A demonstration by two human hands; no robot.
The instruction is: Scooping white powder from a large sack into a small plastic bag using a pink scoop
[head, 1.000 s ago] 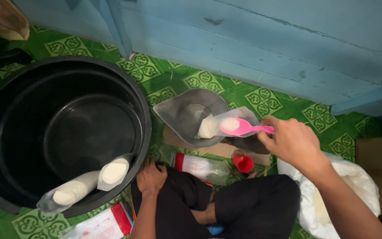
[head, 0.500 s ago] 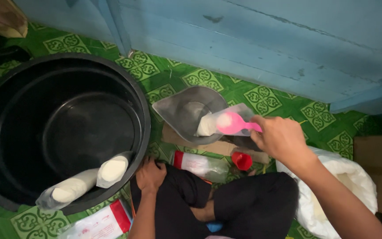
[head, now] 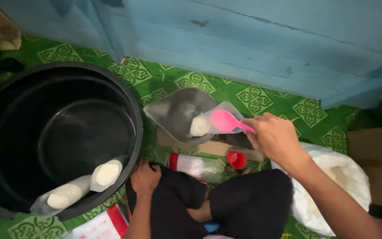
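While the left hand rests loosely curled, empty, on the knee beside the black tub, the right hand pinches a pink scoop, tipped into the clear bag so powder drops inside.

Big black tub blocks the whole left side; two filled bags lean on its near rim, so reach-in there is tight. Blue wall shuts off the far side. Open green floor strip betw. wall and grey pan — room to pass. Right hand w/ pink scoop sits over the pan's right edge. Near side crowded: bottle, red cap, knees. White sack fills right. Left hand wedged betw. tub and leg.
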